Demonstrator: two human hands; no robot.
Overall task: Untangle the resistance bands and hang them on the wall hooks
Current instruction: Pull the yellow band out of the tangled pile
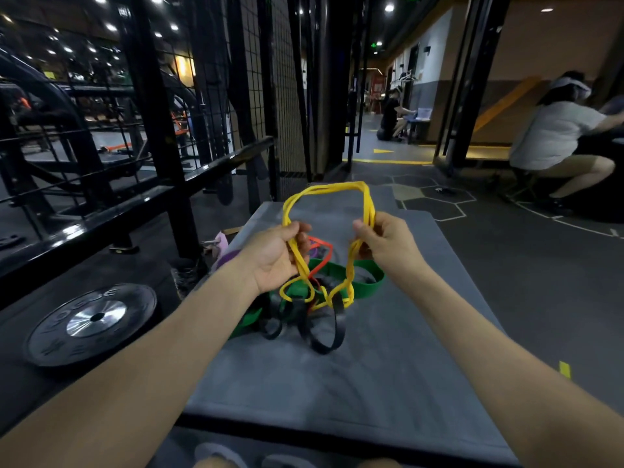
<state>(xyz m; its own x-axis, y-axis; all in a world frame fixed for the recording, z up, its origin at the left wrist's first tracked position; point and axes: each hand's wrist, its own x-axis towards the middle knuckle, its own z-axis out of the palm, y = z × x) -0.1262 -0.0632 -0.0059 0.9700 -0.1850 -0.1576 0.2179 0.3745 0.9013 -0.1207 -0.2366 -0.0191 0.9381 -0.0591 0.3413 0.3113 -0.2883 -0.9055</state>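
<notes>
Both hands raise a yellow resistance band [329,190] above a grey mat [337,376] laid on the gym floor. The left hand [275,256] is curled closed around the band's left strands; the right hand [385,244] pinches the right strands between thumb and fingers. The band's upper loop arches between the two hands, while its lower loops hang into the tangle of bands lying near the middle of the mat. In that tangle a wide green band [366,287] lies toward the mat's far right, a red band [319,244] shows between the hands, and black bands [324,336] curl at the near side. A purple band [227,256] sits at the mat's left edge. A black weight plate [91,324] lies on the floor left of the mat.
</notes>
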